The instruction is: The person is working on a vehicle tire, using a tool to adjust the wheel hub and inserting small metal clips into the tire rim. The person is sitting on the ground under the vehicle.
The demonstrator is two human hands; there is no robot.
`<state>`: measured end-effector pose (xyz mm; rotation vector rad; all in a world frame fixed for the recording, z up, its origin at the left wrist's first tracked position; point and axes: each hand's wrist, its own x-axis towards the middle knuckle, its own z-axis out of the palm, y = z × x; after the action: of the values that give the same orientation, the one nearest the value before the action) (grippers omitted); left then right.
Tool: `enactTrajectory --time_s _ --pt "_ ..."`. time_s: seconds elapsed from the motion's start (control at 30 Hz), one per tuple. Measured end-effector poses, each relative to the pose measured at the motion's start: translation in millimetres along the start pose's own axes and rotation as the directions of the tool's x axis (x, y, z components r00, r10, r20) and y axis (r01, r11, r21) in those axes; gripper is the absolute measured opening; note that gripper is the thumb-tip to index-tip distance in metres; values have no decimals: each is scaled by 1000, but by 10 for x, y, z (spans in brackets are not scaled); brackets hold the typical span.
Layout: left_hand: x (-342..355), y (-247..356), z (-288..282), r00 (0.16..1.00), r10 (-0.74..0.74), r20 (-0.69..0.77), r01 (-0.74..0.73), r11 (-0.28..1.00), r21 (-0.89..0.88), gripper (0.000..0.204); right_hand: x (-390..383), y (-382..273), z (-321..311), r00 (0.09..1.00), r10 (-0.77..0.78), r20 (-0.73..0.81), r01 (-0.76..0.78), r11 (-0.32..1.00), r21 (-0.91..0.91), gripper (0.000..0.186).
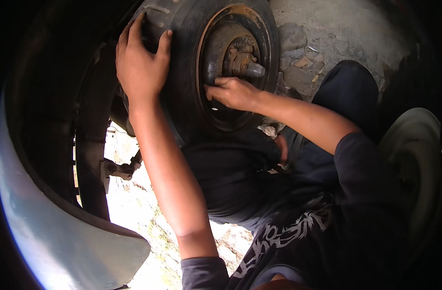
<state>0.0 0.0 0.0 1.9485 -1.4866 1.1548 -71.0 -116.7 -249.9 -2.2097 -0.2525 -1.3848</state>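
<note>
A black tyre [177, 111] on a rusty steel rim [255, 34] fills the upper middle, standing around a hub [240, 63] with a grey centre cap. My left hand [141, 63] rests on the tyre's tread and upper left side, thumb and fingers spread. Lower inside the rim, my right hand [228, 94] has its fingers curled at the left inner edge, below the hub. Whatever those fingertips pinch or touch there is too small or hidden to make out.
A pale curved body panel [61, 217] and dark wheel arch border the left, near a metal linkage [122, 169]. Cracked concrete [336, 29] with rubble lies upper right. My bent knee [346, 82] is beside the wheel; a pale round object [409, 140] stands at far right.
</note>
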Motion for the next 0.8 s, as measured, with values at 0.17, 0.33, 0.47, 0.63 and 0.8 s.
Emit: enactTrajectory --time_s 0.17,0.33,0.47,0.63,0.8 --pt "35 -22 -19 1000 8 -7 -8 1000 13 66 277 134 -245 993 -104 -52 103 994 -30 16" --pt "26 9 -20 1000 -2 -9 2 1000 20 65 555 236 -454 975 68 -213 -85 994 -70 11" --pt "-5 15 -23 1000 -12 5 11 1000 12 65 44 -15 -152 994 -43 100 39 998 47 19" --pt "0 22 8 999 18 -34 -16 998 54 63 47 33 -214 993 -118 -14 119 993 28 16" --pt "239 6 -35 999 -24 24 21 992 123 52 446 228 -357 917 39 -397 -43 999 -1 13"
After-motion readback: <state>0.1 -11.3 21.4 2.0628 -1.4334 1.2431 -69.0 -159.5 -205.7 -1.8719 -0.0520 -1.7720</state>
